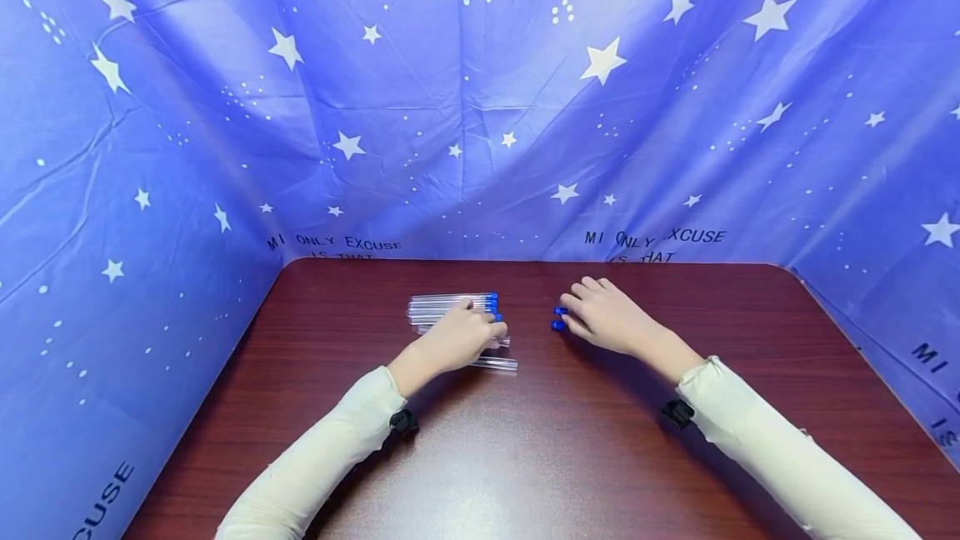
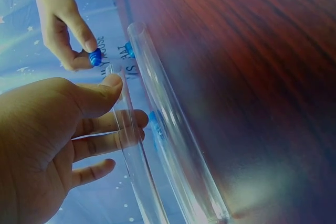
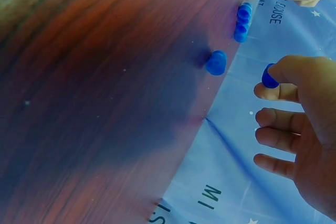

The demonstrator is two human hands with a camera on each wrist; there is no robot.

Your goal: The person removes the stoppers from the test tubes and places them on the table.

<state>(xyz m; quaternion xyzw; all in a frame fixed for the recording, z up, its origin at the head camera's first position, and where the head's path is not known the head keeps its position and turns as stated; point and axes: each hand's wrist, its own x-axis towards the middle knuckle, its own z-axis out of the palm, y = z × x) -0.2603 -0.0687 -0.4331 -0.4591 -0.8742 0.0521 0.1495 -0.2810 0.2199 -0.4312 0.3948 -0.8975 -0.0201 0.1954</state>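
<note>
In the head view my left hand (image 1: 453,336) is over the middle of the table. It pinches a clear test tube (image 2: 135,156) between thumb and fingers, and the tube's mouth shows uncapped near the thumb tip. My right hand (image 1: 607,315) is across a gap to the right. Its thumb and index finger pinch a ridged blue cap (image 3: 270,77), while the other fingers stand apart. A loose blue cap (image 3: 216,63) lies on the table near that hand. Beside my left hand, capped test tubes (image 1: 442,300) lie in a row, their blue ends facing right.
Another uncapped test tube (image 1: 497,364) lies on the table on the near side of my left hand. The dark red wooden table (image 1: 480,457) has rounded far corners. A blue curtain (image 1: 465,107) with white stars hangs behind it and along both sides.
</note>
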